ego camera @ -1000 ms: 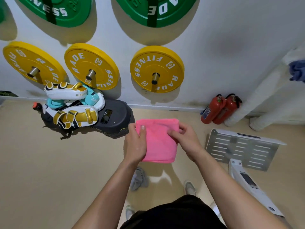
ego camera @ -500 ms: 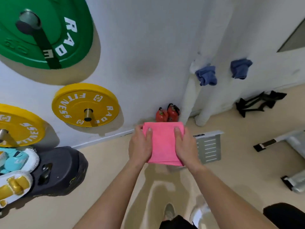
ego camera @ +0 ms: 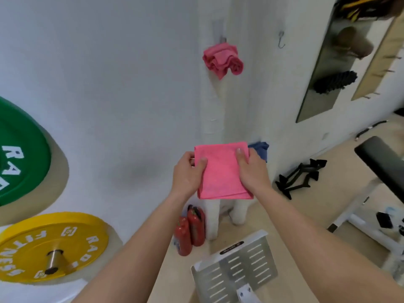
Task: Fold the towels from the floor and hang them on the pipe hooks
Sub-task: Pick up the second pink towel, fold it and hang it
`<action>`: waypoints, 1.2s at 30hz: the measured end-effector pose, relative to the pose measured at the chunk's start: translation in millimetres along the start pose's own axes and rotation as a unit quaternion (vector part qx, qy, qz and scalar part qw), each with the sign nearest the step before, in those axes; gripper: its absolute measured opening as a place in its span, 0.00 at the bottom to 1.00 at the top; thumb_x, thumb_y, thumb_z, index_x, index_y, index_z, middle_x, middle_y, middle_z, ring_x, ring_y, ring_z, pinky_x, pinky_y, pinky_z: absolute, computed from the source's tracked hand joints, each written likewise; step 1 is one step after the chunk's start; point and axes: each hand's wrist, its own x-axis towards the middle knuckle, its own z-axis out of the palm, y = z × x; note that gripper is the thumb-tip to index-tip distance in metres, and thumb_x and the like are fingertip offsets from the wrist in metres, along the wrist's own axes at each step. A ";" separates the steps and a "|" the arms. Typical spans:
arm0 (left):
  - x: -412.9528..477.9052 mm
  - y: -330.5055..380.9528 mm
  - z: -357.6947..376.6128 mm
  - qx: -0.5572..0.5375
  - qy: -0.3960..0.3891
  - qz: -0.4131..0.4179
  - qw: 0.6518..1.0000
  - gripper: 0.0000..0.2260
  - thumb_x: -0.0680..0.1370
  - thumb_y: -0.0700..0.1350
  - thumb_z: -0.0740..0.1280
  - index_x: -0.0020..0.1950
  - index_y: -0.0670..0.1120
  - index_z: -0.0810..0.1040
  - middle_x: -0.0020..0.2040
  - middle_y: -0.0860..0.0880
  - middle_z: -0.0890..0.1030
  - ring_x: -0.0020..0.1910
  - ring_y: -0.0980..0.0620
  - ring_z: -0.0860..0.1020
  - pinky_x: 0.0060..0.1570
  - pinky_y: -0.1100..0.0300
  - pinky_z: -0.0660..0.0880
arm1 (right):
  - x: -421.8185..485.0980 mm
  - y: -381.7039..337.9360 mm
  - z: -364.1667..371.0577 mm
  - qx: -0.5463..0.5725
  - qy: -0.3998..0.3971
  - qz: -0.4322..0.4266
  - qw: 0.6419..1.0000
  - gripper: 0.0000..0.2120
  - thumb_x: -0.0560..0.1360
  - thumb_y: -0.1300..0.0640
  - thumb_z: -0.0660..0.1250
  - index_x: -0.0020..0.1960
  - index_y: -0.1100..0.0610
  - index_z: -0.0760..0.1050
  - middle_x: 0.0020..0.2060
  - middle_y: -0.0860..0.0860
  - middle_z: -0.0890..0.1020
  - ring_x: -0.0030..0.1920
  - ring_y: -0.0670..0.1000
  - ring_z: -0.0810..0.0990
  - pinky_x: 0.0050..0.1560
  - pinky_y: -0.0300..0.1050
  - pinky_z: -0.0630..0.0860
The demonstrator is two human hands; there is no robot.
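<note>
I hold a folded pink towel (ego camera: 220, 171) flat in front of me, in front of the white wrapped pipes (ego camera: 211, 114). My left hand (ego camera: 189, 173) grips its left edge and my right hand (ego camera: 253, 169) grips its right edge. Higher on the left pipe a bunched pink towel (ego camera: 222, 60) hangs from a hook. A bare metal hook (ego camera: 281, 40) sticks out on the right pipe. A blue towel (ego camera: 261, 149) peeks out behind my right hand, mostly hidden.
Two red fire extinguishers (ego camera: 190, 228) stand at the pipe base. A metal slotted plate (ego camera: 235, 267) lies on the floor below. Green (ego camera: 19, 149) and yellow (ego camera: 50, 246) weight plates hang on the wall at left. Black straps (ego camera: 299, 176) and a bench (ego camera: 380, 162) are at right.
My view has swung right and upward toward the pipes, bringing the hung pink towel and the bare hook into sight. Both hands still hold the folded pink towel, raised closer to the pipes.
</note>
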 end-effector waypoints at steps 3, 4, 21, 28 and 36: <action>43.9 31.0 15.4 -0.003 -0.010 0.043 0.999 0.09 0.80 0.48 0.66 0.58 0.47 0.76 0.46 0.52 0.80 0.46 0.50 0.80 0.42 0.60 0.74 | 43.2 -11.7 -18.8 -0.031 0.030 -0.013 0.999 0.19 0.83 0.43 0.53 0.53 0.59 0.71 0.44 0.54 0.78 0.47 0.58 0.77 0.45 0.49 0.69; 57.7 41.8 20.3 -0.002 -0.010 0.060 0.998 0.09 0.80 0.48 0.65 0.59 0.48 0.75 0.45 0.52 0.80 0.45 0.49 0.80 0.42 0.59 0.74 | 57.8 -15.3 -25.2 -0.045 0.040 -0.023 0.998 0.19 0.83 0.42 0.52 0.53 0.58 0.70 0.45 0.55 0.79 0.47 0.59 0.77 0.46 0.50 0.70; 243.8 211.8 142.6 -0.034 -0.029 0.224 0.974 0.13 0.83 0.47 0.60 0.66 0.44 0.68 0.52 0.41 0.81 0.50 0.41 0.79 0.46 0.54 0.70 | 292.1 -63.2 -155.6 -0.053 0.063 -0.022 0.996 0.09 0.77 0.54 0.59 0.56 0.56 0.66 0.46 0.52 0.75 0.49 0.56 0.76 0.48 0.52 0.72; 326.7 235.6 233.9 -0.105 0.002 0.138 0.985 0.09 0.82 0.46 0.61 0.61 0.47 0.69 0.47 0.48 0.78 0.46 0.44 0.78 0.45 0.55 0.72 | 418.3 -30.4 -198.3 -0.079 0.073 -0.071 0.992 0.21 0.76 0.54 0.68 0.67 0.57 0.69 0.55 0.50 0.76 0.53 0.53 0.77 0.51 0.48 0.72; 427.1 269.5 303.1 -0.217 0.038 0.090 0.971 0.09 0.76 0.41 0.63 0.49 0.56 0.73 0.45 0.54 0.79 0.44 0.51 0.80 0.50 0.51 0.79 | 567.4 -9.1 -220.8 -0.045 0.083 -0.135 0.986 0.16 0.73 0.57 0.71 0.61 0.55 0.78 0.53 0.52 0.82 0.53 0.54 0.80 0.56 0.51 0.77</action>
